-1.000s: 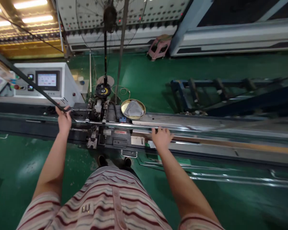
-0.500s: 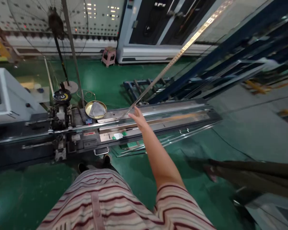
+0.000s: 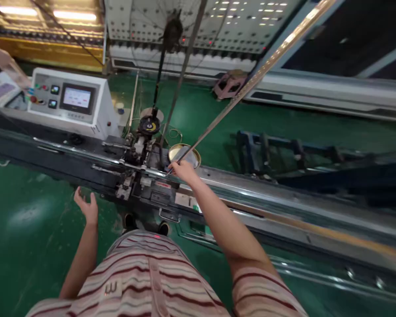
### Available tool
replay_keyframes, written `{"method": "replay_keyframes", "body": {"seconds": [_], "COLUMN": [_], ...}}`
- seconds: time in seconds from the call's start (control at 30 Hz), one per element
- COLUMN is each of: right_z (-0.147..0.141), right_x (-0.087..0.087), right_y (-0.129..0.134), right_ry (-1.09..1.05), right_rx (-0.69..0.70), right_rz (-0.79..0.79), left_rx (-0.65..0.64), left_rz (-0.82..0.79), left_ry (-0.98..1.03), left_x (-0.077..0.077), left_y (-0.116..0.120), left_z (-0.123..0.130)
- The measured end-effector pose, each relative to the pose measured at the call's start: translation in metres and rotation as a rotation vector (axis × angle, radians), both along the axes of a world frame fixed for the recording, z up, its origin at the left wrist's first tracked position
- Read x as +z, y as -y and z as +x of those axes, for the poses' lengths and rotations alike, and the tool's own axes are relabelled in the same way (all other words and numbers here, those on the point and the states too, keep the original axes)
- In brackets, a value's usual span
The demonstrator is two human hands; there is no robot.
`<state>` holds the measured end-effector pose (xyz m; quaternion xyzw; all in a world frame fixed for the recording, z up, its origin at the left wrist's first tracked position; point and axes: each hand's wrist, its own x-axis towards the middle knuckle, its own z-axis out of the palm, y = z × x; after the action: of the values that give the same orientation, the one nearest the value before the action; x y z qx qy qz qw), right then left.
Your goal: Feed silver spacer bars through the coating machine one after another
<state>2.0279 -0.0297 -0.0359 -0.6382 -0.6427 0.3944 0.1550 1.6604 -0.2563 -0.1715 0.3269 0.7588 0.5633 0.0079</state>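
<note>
My right hand [image 3: 182, 171] is closed around the lower end of a long, thin perforated metal strip [image 3: 229, 105], which slants up to the upper right. That hand is just right of the machine head [image 3: 140, 152], over the long bench rail. Behind it sits a round yellow-rimmed tray [image 3: 198, 155] with a grey cloth [image 3: 189, 157]. My left hand [image 3: 87, 206] holds nothing, its fingers apart, in front of the bench's near edge.
A white control box with a screen [image 3: 76, 97] stands on the bench at the left. A fan [image 3: 173, 33] on a pole, a pink stool [image 3: 230, 84] and a blue frame [image 3: 267, 149] are behind the bench.
The view has swung left. My right hand has moved left along the rail toward the machine head and closed on the strip's end. My left hand has come into view.
</note>
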Motion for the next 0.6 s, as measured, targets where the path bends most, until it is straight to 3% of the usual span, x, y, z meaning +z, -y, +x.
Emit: {"method": "replay_keyframes", "body": {"seconds": [0.17,0.37,0.5,0.6], "right_z": [-0.093,-0.202,-0.273,-0.313], "right_x": [0.004,0.006,0.001,0.000], "right_y": [0.002,0.006,0.004,0.002], "right_ry": [0.053,0.040,-0.021,-0.090], "right_rx": [0.132,0.188,0.199,0.180], "right_rz": [0.045,0.075,0.078,0.075], "left_rx": [0.106,0.143,0.066,0.004], "left_rz": [-0.030,-0.046,-0.044,0.013], "left_ry": [-0.007,-0.031,-0.020,0.107], "left_x": [-0.013,-0.014,-0.006,0.009], "left_y": [0.044,0.066,0.053,0.019], "left_z": [-0.043,-0.086,-0.113,-0.134]}}
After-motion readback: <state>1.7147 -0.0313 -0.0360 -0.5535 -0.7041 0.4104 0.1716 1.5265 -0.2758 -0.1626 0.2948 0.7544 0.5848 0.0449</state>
